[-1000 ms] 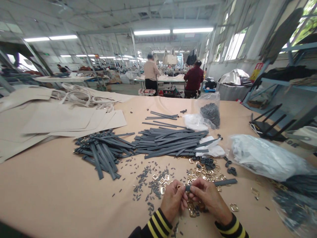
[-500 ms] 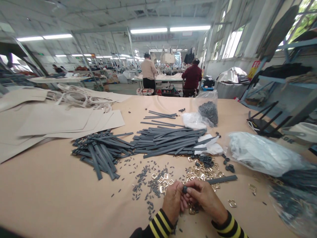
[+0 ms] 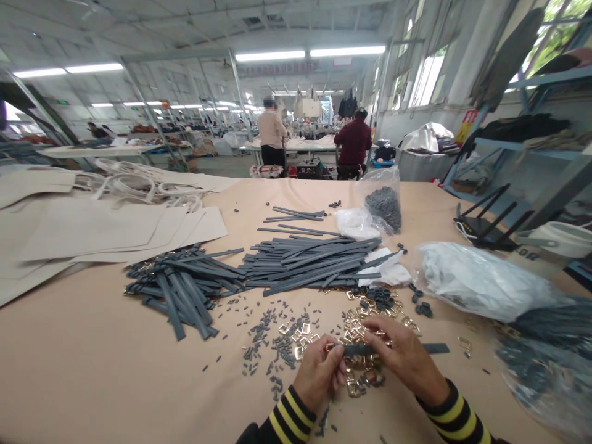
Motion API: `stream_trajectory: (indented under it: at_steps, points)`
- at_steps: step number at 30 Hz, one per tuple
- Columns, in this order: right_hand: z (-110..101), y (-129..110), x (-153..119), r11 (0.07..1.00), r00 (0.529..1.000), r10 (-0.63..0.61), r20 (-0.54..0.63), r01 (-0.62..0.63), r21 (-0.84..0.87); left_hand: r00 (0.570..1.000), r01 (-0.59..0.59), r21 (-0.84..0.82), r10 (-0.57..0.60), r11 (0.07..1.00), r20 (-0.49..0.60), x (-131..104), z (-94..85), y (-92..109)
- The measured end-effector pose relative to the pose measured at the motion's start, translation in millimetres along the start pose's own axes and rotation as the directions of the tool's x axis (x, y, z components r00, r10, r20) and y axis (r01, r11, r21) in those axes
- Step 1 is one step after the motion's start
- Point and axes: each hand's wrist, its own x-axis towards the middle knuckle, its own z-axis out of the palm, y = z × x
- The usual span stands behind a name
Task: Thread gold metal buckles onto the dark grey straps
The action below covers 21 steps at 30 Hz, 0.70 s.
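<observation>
My left hand (image 3: 321, 369) pinches one end of a dark grey strap (image 3: 358, 349), with a bit of gold metal showing at its fingers. My right hand (image 3: 398, 351) is closed around the same strap farther right, and the strap's free end sticks out beyond it. Gold buckles (image 3: 355, 320) lie in a heap just behind and under the hands. Small dark grey pieces (image 3: 261, 336) are scattered to the left of them. Behind lies a pile of grey straps (image 3: 305, 262), and left of it a bundle of straps with buckles (image 3: 185, 283).
Beige panels (image 3: 111, 228) cover the table's left side. A clear bag of dark pieces (image 3: 383, 206) stands at the back; a large plastic bag (image 3: 481, 277) lies right. Beyond it are a black router (image 3: 490, 225) and a white bucket (image 3: 555, 246). Two people stand at a far table.
My right hand has moved right along the strap, away from my left hand, and more strap shows between them. The view has shifted slightly.
</observation>
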Motion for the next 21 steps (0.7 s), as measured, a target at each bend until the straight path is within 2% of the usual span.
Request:
stream_trajectory:
  at_steps: [2, 6, 8, 11, 16, 18, 21]
  points:
    - [-8, 8, 1, 0.990, 0.998, -0.039, 0.048, 0.045, -0.136, 1.000, -0.001, 0.015, 0.001, 1.000, 0.017, 0, -0.9, 0]
    - [-14, 12, 1, 0.956, 0.944, 0.049, 0.327, 0.051, -0.289, 1.000, -0.001, 0.036, 0.000, 0.999, 0.029, 0, -2.1, -2]
    - [-12, 7, 2, 0.964, 0.909, 0.060, 0.413, 0.055, -0.261, 1.000, -0.001, 0.067, -0.001, 0.998, 0.028, -1, -2.0, -3]
    - [-6, -4, 3, 0.994, 0.854, 0.019, 0.520, 0.041, -0.105, 1.000, 0.007, 0.146, -0.009, 0.989, 0.014, -1, -1.3, -7]
    - [4, -17, 7, 0.999, 0.818, 0.022, 0.574, -0.037, 0.014, 0.999, 0.002, 0.262, 0.008, 0.965, -0.035, 0, -2.0, -11]
    - [7, -15, 6, 0.999, 0.824, 0.028, 0.566, -0.048, 0.021, 0.999, -0.003, 0.296, 0.017, 0.955, -0.043, 0, -3.0, -13]
    - [11, -7, 3, 0.998, 0.847, -0.033, 0.531, 0.000, 0.063, 0.999, -0.005, 0.334, 0.020, 0.943, -0.040, 0, -3.5, -13]
